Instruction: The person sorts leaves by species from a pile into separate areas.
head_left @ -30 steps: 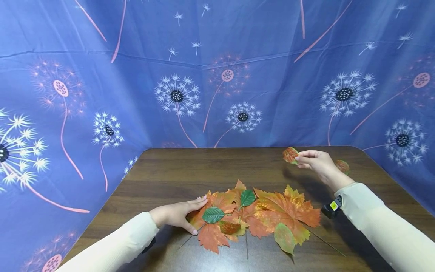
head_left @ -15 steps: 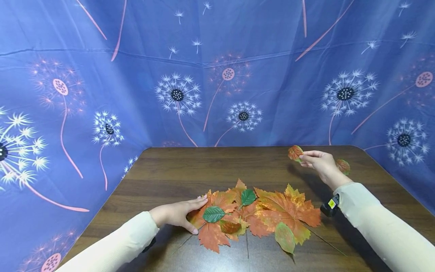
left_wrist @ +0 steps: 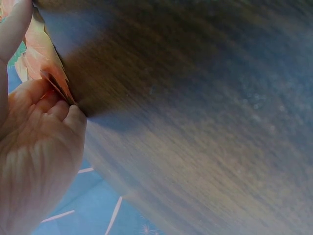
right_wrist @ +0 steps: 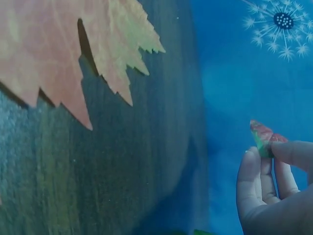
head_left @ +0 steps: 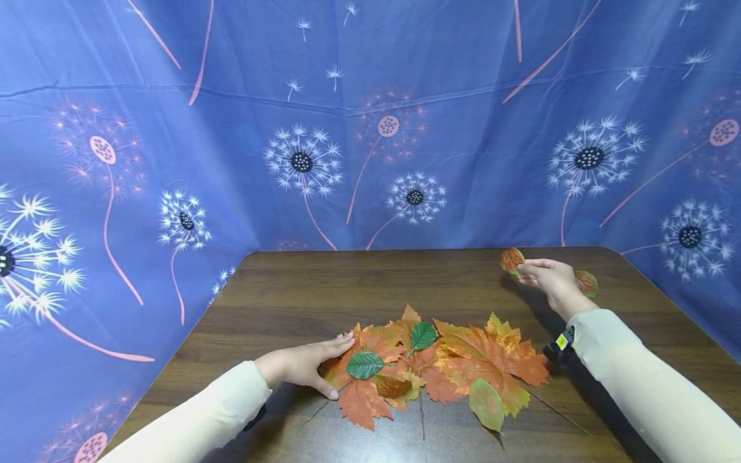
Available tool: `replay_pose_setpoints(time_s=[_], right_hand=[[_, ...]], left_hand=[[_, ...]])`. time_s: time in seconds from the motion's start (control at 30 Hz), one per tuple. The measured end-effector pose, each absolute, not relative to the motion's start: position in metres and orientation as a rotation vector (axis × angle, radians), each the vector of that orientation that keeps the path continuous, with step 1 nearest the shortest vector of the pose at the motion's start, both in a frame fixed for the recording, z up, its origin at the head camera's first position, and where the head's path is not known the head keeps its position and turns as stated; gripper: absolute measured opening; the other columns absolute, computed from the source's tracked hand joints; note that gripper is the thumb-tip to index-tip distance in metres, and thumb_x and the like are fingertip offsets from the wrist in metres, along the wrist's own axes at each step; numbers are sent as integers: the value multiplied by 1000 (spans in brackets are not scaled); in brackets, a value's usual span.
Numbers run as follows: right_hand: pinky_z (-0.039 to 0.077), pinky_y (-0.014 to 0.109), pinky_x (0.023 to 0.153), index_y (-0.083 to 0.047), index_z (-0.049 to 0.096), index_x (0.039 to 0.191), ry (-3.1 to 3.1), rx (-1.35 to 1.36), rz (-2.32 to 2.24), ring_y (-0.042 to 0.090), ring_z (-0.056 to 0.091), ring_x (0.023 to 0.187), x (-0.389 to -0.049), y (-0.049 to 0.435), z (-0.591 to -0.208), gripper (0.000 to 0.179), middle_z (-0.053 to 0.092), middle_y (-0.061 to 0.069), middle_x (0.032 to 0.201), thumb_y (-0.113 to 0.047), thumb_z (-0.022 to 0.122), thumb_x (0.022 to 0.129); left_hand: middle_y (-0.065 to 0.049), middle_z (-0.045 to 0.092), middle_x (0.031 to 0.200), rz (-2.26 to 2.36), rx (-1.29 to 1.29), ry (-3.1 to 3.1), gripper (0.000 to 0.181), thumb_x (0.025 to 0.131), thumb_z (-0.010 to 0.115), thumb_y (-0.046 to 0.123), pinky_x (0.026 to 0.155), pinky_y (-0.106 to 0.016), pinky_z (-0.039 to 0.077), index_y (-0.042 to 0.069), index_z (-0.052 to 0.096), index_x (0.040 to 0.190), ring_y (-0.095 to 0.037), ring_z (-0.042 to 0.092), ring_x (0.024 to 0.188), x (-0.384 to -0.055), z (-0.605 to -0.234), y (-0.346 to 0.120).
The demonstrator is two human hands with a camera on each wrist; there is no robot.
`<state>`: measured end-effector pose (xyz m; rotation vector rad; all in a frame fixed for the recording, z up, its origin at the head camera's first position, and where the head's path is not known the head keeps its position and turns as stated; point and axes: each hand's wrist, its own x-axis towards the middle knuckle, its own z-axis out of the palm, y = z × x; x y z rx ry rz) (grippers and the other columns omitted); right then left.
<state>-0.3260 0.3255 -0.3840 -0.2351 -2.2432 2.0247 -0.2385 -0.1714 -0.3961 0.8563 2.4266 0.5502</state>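
Note:
Between thumb and fingers my right hand [head_left: 552, 280] pinches a small red-and-green leaf [head_left: 512, 260], raised over the back right of the table; the right wrist view shows the pinched leaf [right_wrist: 266, 137] too. My left hand [head_left: 307, 366] rests at the left edge of a spread of orange maple leaves [head_left: 480, 360], its fingers extended and touching them. In the left wrist view the fingertips meet the edge of an orange leaf [left_wrist: 46, 54]. Two dark green leaves [head_left: 364, 364] and a green-red oval leaf [head_left: 486, 405] lie on top of the maple leaves.
Another red-green leaf [head_left: 586, 283] lies at the back right, partly behind the right hand. Thin leaf stems [head_left: 558, 415] stick out toward the front of the brown wooden table [head_left: 278, 296]. A blue dandelion-print cloth [head_left: 359, 64] hangs behind and at both sides.
My right hand has shifted slightly to the right with the small leaf still pinched. The left hand and the leaf spread stay in place.

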Motion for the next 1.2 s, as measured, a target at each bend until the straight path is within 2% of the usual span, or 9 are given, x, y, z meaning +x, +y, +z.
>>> replay_pose_setpoints(time_s=[0.23,0.5,0.67,0.97,1.2], right_hand=[[57,22,69,-15,65,89,-2151,-379,2004,1,67,62,-331,328,-391,13,66,-18,66,-4,60,92],[57,21,68,-9,59,99,-2120,-522,2002,0,66,61,-336,337,-398,8,63,-18,63,-5,58,93],[57,21,65,-6,59,100,-2104,-545,2013,0,65,59,-337,345,-403,9,62,-16,62,0,56,93],[57,22,61,-13,63,81,-2095,-631,2025,3,66,54,-336,349,-406,18,60,-16,55,1,59,90],[56,21,56,5,66,95,-2076,-673,1991,3,63,50,-335,344,-409,13,56,-16,52,9,56,88]], left_hand=[[-8,13,163,560,849,2430,100,77,81,29,117,-55,19,11,21,156,-30,14,150,-238,-396,-173],[-7,13,163,543,840,2433,100,77,80,31,117,-54,19,13,21,156,-29,14,150,-238,-396,-172],[-7,14,163,533,838,2440,101,77,81,32,117,-54,20,13,21,156,-29,14,150,-238,-397,-171],[-8,14,163,534,860,2439,100,78,80,32,118,-53,19,11,21,156,-29,14,150,-239,-397,-171],[-8,15,163,538,869,2445,100,77,81,31,118,-53,19,10,22,155,-30,15,150,-238,-397,-171]])
